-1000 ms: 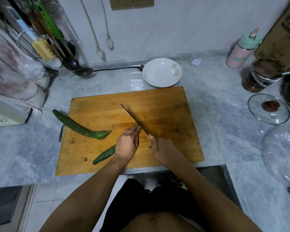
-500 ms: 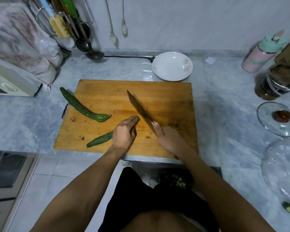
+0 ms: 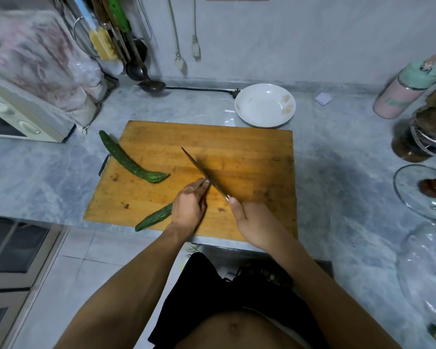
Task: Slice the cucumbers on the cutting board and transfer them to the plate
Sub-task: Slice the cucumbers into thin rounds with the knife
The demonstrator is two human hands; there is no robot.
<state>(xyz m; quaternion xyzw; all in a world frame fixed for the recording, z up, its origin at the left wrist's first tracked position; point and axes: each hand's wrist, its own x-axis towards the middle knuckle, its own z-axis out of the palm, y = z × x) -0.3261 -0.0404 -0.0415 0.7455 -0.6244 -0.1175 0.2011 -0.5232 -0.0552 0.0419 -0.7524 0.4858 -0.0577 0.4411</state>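
Observation:
A wooden cutting board [image 3: 249, 152] lies on the marble counter. On its near part lies a cucumber [image 3: 153, 217]; my left hand [image 3: 188, 207] holds it down, covering its right end, fingers reaching to the blade. My right hand [image 3: 252, 222] grips the handle of a knife [image 3: 202, 172], whose blade points away to the left, right beside my left fingertips. A second, curved cucumber [image 3: 129, 159] lies across the board's left edge, untouched. The white plate [image 3: 264, 105] sits behind the board with nothing green in it.
At the left stand a small oven [image 3: 23, 122], a bag and hanging utensils with a ladle [image 3: 151, 85]. At the right are a pink bottle [image 3: 403, 94], a dark jar [image 3: 418, 139], a glass lid [image 3: 423, 192] and a glass bowl [image 3: 428, 273]. The counter edge runs just under the board.
The camera view shifted a little. The knife blade tilted flatter half a second ago and now stands on edge again against my left fingertips. Both hands stay on the near cucumber.

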